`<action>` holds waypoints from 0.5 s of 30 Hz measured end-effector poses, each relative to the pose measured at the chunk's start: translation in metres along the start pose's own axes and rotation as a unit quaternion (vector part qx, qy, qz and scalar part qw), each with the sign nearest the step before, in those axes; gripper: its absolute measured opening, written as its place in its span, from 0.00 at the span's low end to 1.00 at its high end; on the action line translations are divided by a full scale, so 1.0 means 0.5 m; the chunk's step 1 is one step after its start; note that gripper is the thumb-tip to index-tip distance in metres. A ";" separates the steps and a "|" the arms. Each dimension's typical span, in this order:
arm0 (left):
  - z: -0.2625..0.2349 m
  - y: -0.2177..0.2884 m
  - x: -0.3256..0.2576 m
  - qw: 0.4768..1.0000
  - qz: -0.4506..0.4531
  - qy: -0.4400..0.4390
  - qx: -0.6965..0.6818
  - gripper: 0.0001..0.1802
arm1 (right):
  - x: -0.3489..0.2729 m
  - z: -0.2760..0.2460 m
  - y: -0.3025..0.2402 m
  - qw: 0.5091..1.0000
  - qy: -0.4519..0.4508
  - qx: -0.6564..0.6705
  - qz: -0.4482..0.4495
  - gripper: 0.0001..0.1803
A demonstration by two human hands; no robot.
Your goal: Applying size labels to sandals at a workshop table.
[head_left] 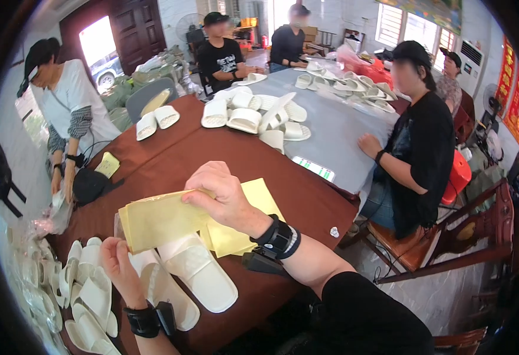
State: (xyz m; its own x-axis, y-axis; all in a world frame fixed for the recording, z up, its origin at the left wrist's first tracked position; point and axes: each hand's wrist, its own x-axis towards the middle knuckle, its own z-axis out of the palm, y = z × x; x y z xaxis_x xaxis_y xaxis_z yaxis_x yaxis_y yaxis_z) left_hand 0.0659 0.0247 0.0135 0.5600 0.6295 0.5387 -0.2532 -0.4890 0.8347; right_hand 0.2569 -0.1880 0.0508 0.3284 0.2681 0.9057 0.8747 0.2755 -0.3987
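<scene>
My right hand (227, 198) is closed, thumb in front, on a thin stack of yellow paper sheets (159, 223) held up above the table. At the stack's lower left corner, my left hand (122, 269) pinches with curled fingertips; a strip of clear film shows along that edge. More yellow sheets (247, 228) lie on the brown cloth behind my right wrist. Below the stack rests a pair of cream slippers, the right slipper (203, 275) in plain view and the left slipper (173, 299) partly hidden by the sheets and my left hand.
Slippers in clear bags (37, 284) and loose slippers (91, 296) crowd the left edge. A slipper heap (253, 115) and a phone (312, 168) lie on the far table. A person (413, 136) sits at right, another person (73, 106) stands at left; others sit behind.
</scene>
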 end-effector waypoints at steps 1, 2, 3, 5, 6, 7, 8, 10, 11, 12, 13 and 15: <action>-0.004 0.001 0.002 0.999 -0.018 -0.021 -0.024 0.02 | 0.001 0.001 0.002 1.000 0.014 0.010 0.006 0.05; -0.004 0.000 0.001 0.999 -0.018 -0.031 -0.028 0.02 | 0.001 0.001 0.005 1.000 0.020 0.001 0.008 0.05; -0.003 0.001 0.000 0.998 -0.029 -0.014 -0.057 0.01 | 0.002 0.003 0.009 1.000 0.029 0.007 0.003 0.05; 0.025 0.036 -0.006 0.985 -0.054 0.026 -0.161 0.01 | 0.000 0.007 0.014 0.999 0.047 0.016 -0.008 0.05; 0.022 0.033 -0.002 0.985 -0.056 0.018 -0.164 0.01 | -0.003 0.004 0.017 0.999 0.051 0.008 -0.005 0.05; 0.012 0.020 0.002 0.977 -0.055 -0.018 -0.204 0.02 | -0.006 0.001 0.020 0.999 0.039 0.012 -0.001 0.04; -0.004 0.016 0.004 0.968 -0.053 -0.048 -0.240 0.02 | -0.006 0.004 0.019 0.999 0.025 0.022 0.002 0.04; -0.017 0.000 0.013 0.958 -0.064 -0.080 -0.270 0.04 | -0.005 0.003 0.019 0.999 0.030 0.022 0.005 0.04; -0.038 -0.022 0.019 0.956 -0.054 -0.103 -0.268 0.04 | -0.004 0.004 0.017 0.999 0.032 0.028 0.000 0.04; -0.039 -0.029 0.019 0.955 -0.045 -0.125 -0.267 0.05 | -0.005 0.004 0.018 0.999 0.033 0.034 -0.005 0.05; -0.036 -0.036 0.013 0.963 -0.042 -0.103 -0.245 0.03 | -0.004 0.005 0.020 0.999 0.033 0.030 -0.004 0.05; -0.024 -0.030 0.009 0.975 -0.051 -0.085 -0.201 0.03 | -0.002 0.008 0.022 0.999 0.034 0.033 -0.013 0.05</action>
State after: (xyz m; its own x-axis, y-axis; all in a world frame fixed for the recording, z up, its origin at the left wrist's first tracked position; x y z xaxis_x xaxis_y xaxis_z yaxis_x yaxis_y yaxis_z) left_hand 0.0626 0.0421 0.0047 0.7124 0.5370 0.4518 -0.4587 -0.1309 0.8789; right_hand 0.2649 -0.1815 0.0447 0.3321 0.1973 0.9224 0.8584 0.3421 -0.3823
